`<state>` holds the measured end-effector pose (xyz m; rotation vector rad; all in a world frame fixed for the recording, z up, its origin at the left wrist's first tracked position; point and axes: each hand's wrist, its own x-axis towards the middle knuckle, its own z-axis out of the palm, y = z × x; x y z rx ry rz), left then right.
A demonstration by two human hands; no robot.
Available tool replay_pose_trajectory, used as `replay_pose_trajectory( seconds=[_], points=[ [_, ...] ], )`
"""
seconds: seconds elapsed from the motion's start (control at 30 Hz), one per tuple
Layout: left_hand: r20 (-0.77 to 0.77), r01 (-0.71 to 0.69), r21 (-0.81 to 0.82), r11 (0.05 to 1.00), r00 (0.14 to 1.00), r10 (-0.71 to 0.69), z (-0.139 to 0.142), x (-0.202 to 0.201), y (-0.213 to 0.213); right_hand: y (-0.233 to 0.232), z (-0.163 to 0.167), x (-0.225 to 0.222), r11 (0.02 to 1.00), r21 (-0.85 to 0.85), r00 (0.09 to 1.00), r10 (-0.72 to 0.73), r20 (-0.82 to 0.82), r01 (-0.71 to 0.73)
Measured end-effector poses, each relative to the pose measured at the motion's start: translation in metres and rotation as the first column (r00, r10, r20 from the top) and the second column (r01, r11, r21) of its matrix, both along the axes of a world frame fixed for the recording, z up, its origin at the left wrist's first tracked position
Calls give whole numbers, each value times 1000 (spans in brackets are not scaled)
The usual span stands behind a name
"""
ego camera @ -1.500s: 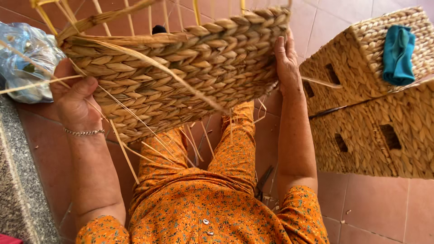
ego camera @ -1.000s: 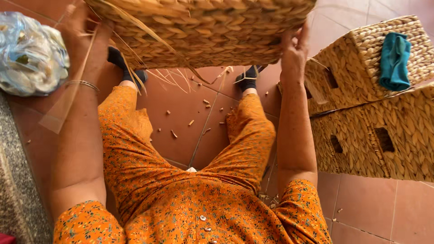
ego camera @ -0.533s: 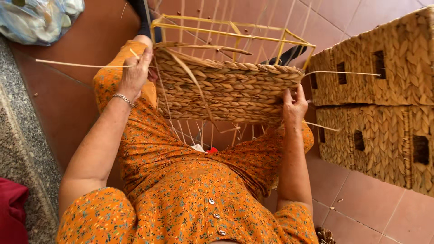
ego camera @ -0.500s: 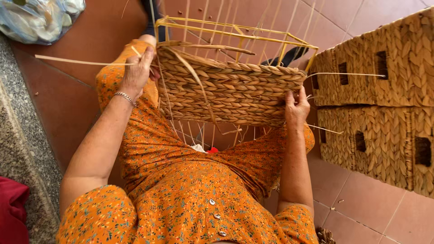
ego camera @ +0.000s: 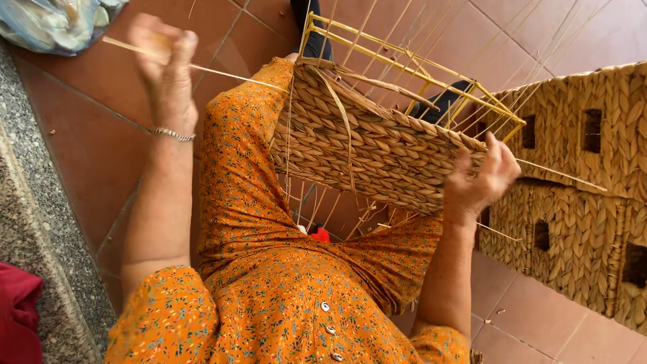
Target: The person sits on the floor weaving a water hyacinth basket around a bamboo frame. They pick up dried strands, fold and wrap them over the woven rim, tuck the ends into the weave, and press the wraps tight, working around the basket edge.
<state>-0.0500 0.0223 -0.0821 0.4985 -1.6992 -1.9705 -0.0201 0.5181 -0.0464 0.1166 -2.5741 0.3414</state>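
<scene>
From the head view, a half-woven basket [ego camera: 377, 152] rests across the person's lap, tilted toward two o'clock; its lower walls are already plaited in thick, ropy tan fibre, while the yellow wire frame [ego camera: 411, 71] above stands bare, so by my judgement a good part of the weaving is left. The left hand [ego camera: 165, 71] is raised at ten o'clock (blurred), fingers closed around a thin pale strand [ego camera: 229, 74] that runs taut to the basket's near corner; the right hand [ego camera: 478, 178] at three o'clock curls loosely over the basket's woven edge, fingers bent, though whether it pinches a strand I cannot tell. Loose stiff strands fan out below and beyond the frame; finished woven boxes [ego camera: 586, 202] with square cut-outs stand stacked at three o'clock; the floor [ego camera: 87, 162] is smooth terracotta tile; a crinkled plastic bag [ego camera: 54, 23] lies at eleven o'clock.
</scene>
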Motion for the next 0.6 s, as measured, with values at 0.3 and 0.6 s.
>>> replay_pose_trajectory(
  seconds=[0.3, 0.6],
  points=[
    [-214, 103, -839, 534, 840, -498, 74, 19, 82, -123, 9, -59, 889, 147, 900, 434, 34, -434],
    [158, 472, -752, 461, 807, -569, 26, -70, 101, -128, -22, -74, 888, 40, 887, 453, 89, -457]
  ],
)
